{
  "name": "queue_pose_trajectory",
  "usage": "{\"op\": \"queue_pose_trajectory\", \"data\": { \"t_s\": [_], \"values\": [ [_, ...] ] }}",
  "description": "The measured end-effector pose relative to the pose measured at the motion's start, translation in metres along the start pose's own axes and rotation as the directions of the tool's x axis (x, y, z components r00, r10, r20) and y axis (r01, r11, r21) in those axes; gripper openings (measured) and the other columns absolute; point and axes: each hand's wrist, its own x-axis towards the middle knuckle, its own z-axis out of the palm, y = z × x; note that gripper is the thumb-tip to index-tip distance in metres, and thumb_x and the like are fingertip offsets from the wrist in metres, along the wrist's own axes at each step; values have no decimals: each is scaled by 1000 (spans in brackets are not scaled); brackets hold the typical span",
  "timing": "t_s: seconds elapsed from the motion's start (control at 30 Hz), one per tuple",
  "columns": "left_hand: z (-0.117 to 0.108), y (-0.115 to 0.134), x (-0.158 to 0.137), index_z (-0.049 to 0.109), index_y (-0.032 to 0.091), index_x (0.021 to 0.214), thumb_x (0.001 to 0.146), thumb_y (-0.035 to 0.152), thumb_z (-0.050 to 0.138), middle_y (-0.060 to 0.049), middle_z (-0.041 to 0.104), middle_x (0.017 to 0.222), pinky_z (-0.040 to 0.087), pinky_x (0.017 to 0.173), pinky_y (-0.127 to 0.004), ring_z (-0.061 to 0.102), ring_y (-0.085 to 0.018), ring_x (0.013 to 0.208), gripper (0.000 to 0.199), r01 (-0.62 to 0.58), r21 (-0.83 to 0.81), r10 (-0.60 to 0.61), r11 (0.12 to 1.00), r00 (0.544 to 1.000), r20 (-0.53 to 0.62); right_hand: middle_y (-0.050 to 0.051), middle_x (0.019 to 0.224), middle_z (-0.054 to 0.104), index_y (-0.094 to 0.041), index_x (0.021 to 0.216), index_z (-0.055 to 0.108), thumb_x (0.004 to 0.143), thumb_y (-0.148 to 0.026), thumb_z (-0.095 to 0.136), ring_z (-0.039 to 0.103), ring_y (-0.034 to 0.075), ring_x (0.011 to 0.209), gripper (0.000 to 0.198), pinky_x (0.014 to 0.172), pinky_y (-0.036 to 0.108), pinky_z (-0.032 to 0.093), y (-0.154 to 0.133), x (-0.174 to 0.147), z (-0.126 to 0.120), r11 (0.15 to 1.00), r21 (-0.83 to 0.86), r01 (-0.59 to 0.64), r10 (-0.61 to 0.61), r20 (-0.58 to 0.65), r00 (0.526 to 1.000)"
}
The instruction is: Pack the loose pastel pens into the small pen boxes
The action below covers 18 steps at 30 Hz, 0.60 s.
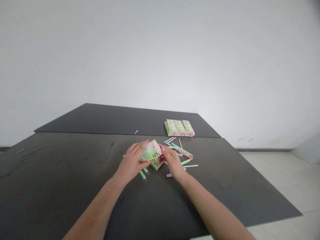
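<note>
A small green and pink cardboard box (149,152) marked with a 5 is tilted between my hands, just over the dark table. My left hand (132,160) grips its left side, thumb along the lower edge and fingers over the top. At the right end, my right hand (172,161) pinches the box by its pink edge; its fingertips are partly hidden. Beneath it lies a second box (157,164) of the same kind, partly covered. Green pens (143,174) stick out below my left hand. Around my right hand lie several pastel pens (183,152) in green, purple and red.
Several matching boxes (179,128) stand stacked in rows toward the back right of the table (75,186). Thin white sticks (190,165) lie among the pens, and a short one (136,132) sits farther back. A white wall (140,53) rises behind the table.
</note>
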Motion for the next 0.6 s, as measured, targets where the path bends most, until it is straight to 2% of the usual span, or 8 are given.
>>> {"op": "queue_pose_trajectory", "data": {
  "t_s": [0.13, 0.27, 0.33, 0.47, 0.6],
  "values": [
    [0, -2, -1, 30, 25, 146, 85, 38, 63, -10, 54, 136, 43, 102, -44, 51, -26, 120, 70, -9, 34, 8, 999, 1000, 12, 7, 95, 66, -20, 127, 62, 97, -47, 41, 56, 15, 67, 45, 66, 30, 49, -2, -2, -2, 962, -248, 116, -123, -12, 992],
    [3, -5, -3, 30, 24, 146, 84, 37, 64, -11, 55, 136, 41, 102, -45, 51, -27, 122, 72, -42, 86, 41, 995, 999, 18, 10, 107, 67, -20, 134, 56, 99, -36, 39, 60, 21, 92, 42, 85, 35, 48, -4, -3, -1, 847, -461, 264, -277, 40, 960],
    [4, -5, -3, 31, 22, 146, 84, 36, 65, -11, 55, 136, 41, 102, -44, 50, -27, 124, 71, -50, 114, 48, 992, 999, 25, 11, 108, 67, -18, 137, 52, 99, -33, 38, 60, 23, 98, 44, 90, 37, 46, -3, -3, -1, 784, -538, 309, -326, 67, 943],
    [4, -2, -4, 33, 20, 145, 84, 34, 65, -12, 56, 136, 41, 101, -42, 50, -27, 125, 71, -55, 163, 52, 985, 998, 21, 13, 108, 66, -16, 141, 48, 100, -29, 35, 59, 24, 100, 45, 91, 38, 47, 1, 0, -2, 697, -627, 348, -373, 98, 923],
    [6, 1, -5, 33, 19, 144, 83, 34, 65, -13, 56, 136, 41, 99, -43, 50, -28, 125, 70, -37, 184, 34, 982, 999, 22, 13, 106, 66, -15, 140, 48, 100, -29, 32, 59, 24, 98, 45, 90, 38, 47, 4, 0, -1, 684, -646, 338, -369, 94, 925]
  ]
}}
